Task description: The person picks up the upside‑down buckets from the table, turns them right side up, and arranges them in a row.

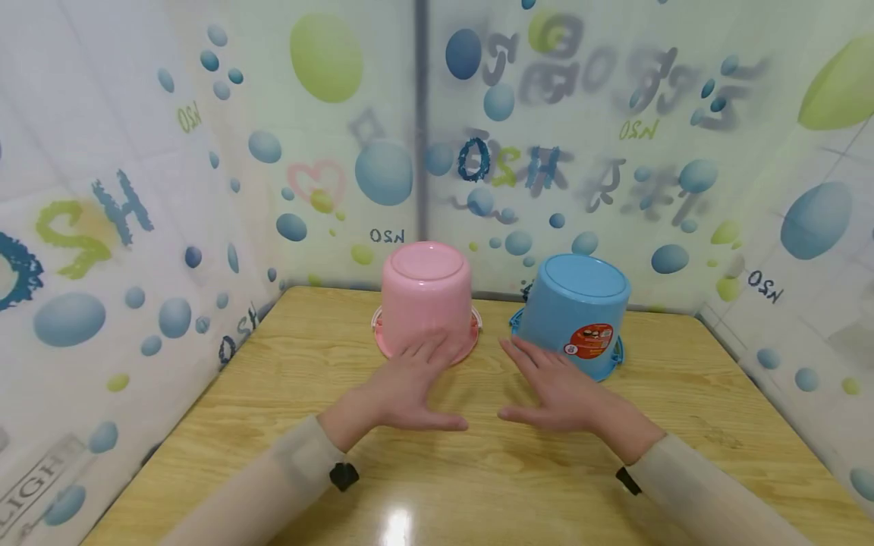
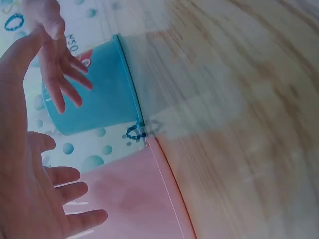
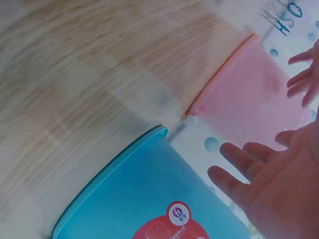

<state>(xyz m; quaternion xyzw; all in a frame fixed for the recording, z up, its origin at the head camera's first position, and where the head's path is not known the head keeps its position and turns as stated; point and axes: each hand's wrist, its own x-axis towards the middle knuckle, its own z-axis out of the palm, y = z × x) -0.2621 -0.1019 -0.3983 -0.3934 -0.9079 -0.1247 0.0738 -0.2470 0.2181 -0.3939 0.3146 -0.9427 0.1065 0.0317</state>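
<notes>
Two buckets stand upside down on the wooden table. The pink bucket (image 1: 426,303) is on the left, with its handle lying around the rim at the table. To its right is the blue bucket (image 1: 576,307), which carries a red label (image 1: 589,341). My left hand (image 1: 410,383) is in front of the pink bucket, fingers spread and holding nothing. My right hand (image 1: 563,390) is in front of the blue bucket, fingers extended, thumb apart, also holding nothing. Both wrist views show the hands beside the bucket walls, the blue bucket (image 3: 144,184) large in the right one.
The wooden table (image 1: 464,485) extends toward me in front of the buckets. Behind it and along both sides hangs a pale curtain (image 1: 328,250) printed with blue and green bubbles. Dark bands (image 1: 344,476) sit at my wrists.
</notes>
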